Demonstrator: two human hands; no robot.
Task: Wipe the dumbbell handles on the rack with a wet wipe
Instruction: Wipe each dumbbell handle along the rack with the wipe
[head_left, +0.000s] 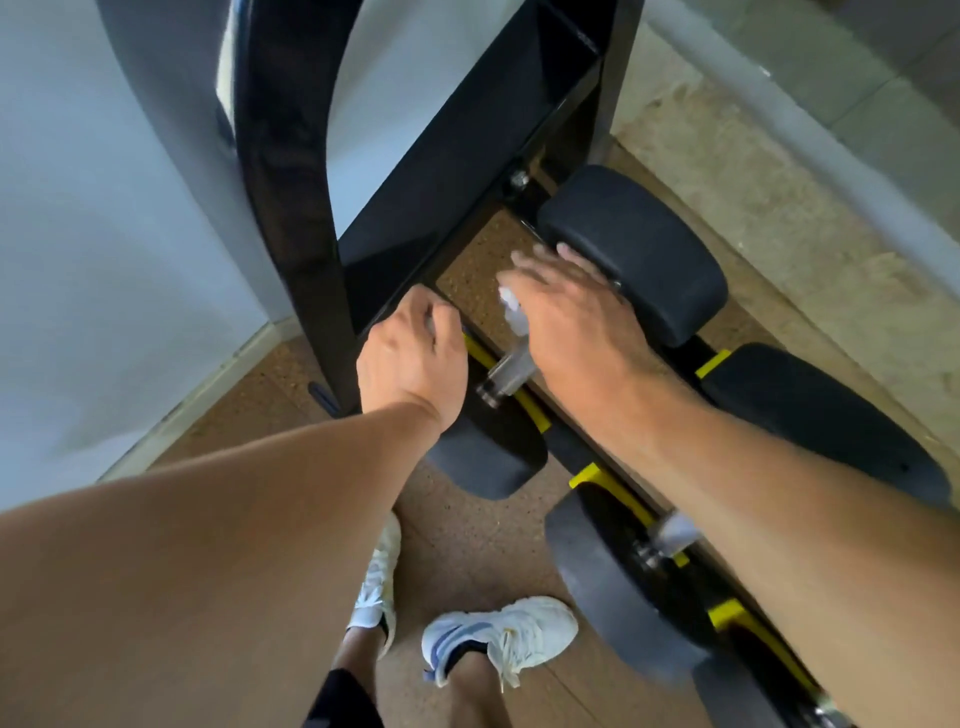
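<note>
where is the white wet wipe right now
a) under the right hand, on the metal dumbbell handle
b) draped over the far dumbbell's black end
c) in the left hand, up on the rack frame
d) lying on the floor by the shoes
a, the white wipe shows under the right hand, against the metal dumbbell handle; the left hand rests closed by the black rack frame, with no wipe visible in it.

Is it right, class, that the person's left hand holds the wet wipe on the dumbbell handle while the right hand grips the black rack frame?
No, the hands are swapped. In the head view, the right hand holds the wet wipe on the dumbbell handle, while the left hand grips the black rack frame.
</note>
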